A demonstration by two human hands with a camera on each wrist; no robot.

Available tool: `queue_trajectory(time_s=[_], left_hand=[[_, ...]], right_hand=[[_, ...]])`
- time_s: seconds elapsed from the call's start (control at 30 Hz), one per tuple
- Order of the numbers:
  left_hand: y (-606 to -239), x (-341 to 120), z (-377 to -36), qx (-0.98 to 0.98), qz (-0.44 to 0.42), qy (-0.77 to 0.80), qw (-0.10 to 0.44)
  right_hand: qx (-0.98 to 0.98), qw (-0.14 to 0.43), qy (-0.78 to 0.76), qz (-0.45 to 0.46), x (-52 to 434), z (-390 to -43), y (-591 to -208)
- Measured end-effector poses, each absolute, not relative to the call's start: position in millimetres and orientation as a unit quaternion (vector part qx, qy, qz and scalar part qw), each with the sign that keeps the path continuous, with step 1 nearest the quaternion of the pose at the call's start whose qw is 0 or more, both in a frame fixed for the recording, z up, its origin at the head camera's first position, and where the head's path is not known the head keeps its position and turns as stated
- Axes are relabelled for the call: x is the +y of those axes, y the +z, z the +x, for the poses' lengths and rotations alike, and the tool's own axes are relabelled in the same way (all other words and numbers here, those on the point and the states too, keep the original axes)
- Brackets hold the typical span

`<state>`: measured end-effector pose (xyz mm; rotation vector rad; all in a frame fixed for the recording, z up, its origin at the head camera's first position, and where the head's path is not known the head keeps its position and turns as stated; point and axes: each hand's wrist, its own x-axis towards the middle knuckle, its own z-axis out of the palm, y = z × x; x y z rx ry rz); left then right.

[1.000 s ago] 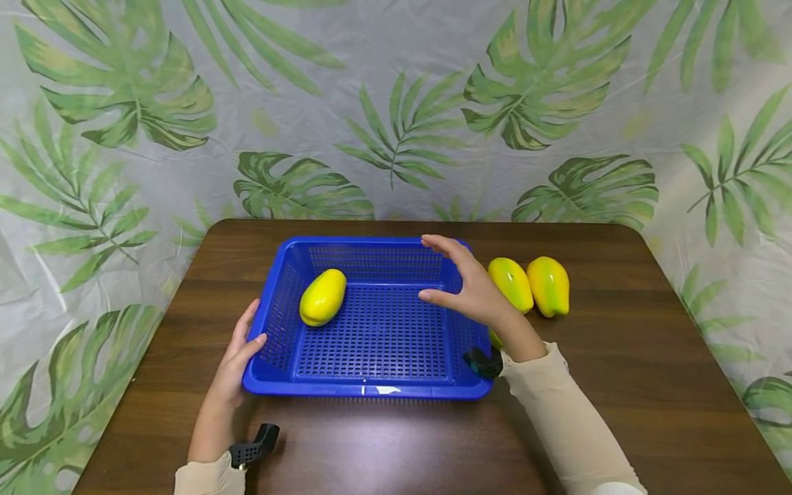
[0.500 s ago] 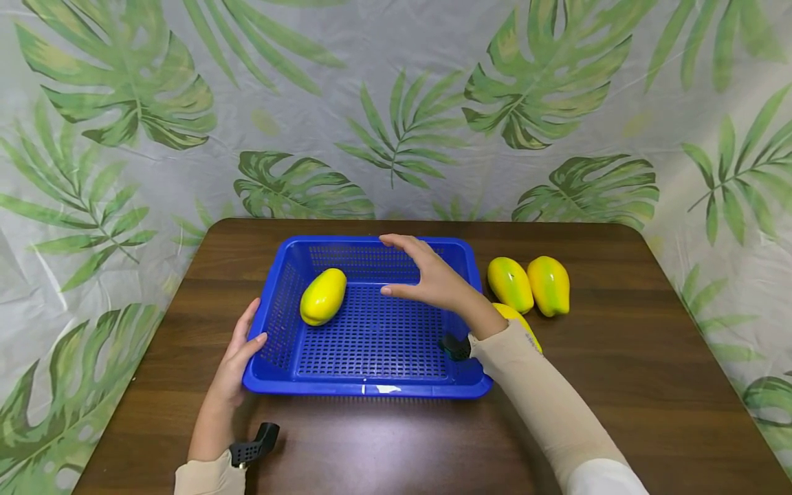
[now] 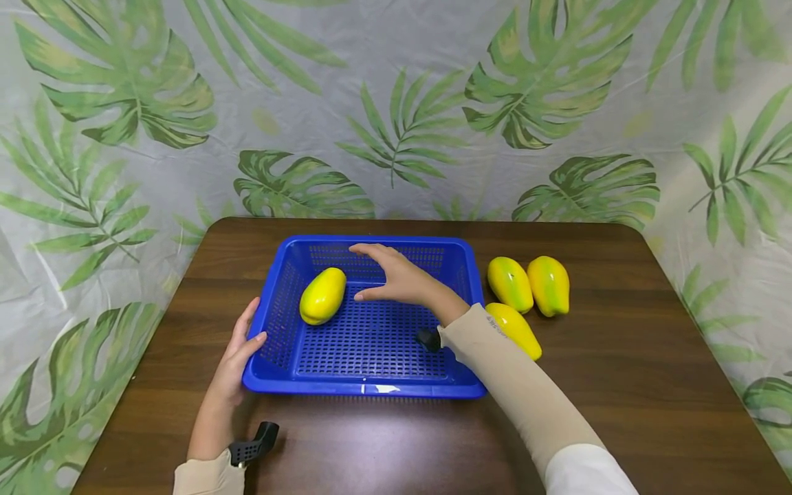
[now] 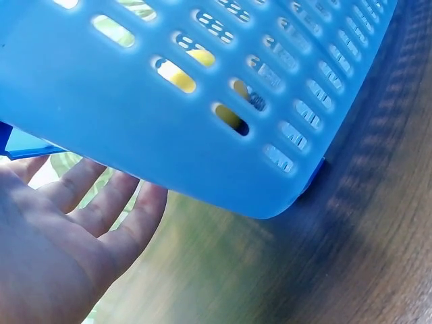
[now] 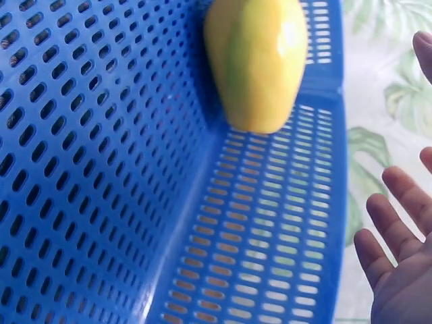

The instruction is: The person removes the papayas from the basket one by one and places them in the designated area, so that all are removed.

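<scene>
A blue plastic basket (image 3: 371, 388) with slotted walls stands on the table. My left hand (image 3: 235, 361) grips its left rim, thumb on the rim and fingers along the outside, as the left wrist view also shows. One yellow papaya (image 3: 323, 297) lies inside at the left, seen at the top of the right wrist view too. Over the basket, my right hand (image 3: 399, 278) is spread, thumb apart from the fingers, holding nothing. Its fingertips are a short way right of that papaya, not touching it.
Right of the basket, on the brown wooden table (image 3: 619, 371), lie a papaya (image 3: 513, 328) partly behind the right sleeve and two more papayas (image 3: 510, 283) side by side. A leaf-patterned cloth (image 3: 396, 137) hangs behind the table.
My right hand has moved left across the basket, from its right rim toward the papaya inside. The papaya by the right sleeve has come further into view. My left hand and the basket stay put.
</scene>
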<state>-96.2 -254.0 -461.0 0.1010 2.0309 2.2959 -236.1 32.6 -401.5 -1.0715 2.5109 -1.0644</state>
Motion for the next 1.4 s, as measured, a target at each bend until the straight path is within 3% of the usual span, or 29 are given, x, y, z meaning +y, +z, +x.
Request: queue_trajectory(time_s=[0.7, 1.4], left_hand=[[-460.9, -253.7, -95.4, 0.649, 0.045, 0.759, 0.030], [-461.4, -253.1, -96.3, 0.644, 0.051, 0.763, 0.033]], right_hand=[[0.852, 0.143, -0.360, -0.351, -6.4, -250.2, -429.6], [0.878, 0.163, -0.256, -0.371, -29.9, -244.0, -443.9]])
